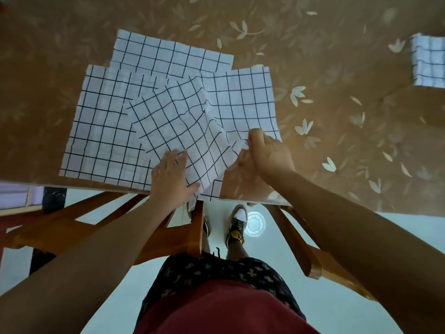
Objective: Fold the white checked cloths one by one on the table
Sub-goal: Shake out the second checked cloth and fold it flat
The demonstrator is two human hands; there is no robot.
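Several white cloths with a black checked grid lie overlapping on the brown flowered table (337,116). The top cloth (178,126) lies askew over the others, and its near corner hangs past the table's front edge. My left hand (171,179) grips that cloth at its near edge, fingers curled into the fabric. My right hand (265,153) pinches the cloth's right edge, lifting it into a ridge. A larger cloth (101,131) lies flat at the left, another (173,54) lies behind, and a third (245,100) lies at the right.
A folded checked cloth (427,61) sits at the table's far right. Wooden chair frames (195,227) stand under the table's front edge, close to my legs. My shoes and a round floor fitting (254,224) show below on the pale floor.
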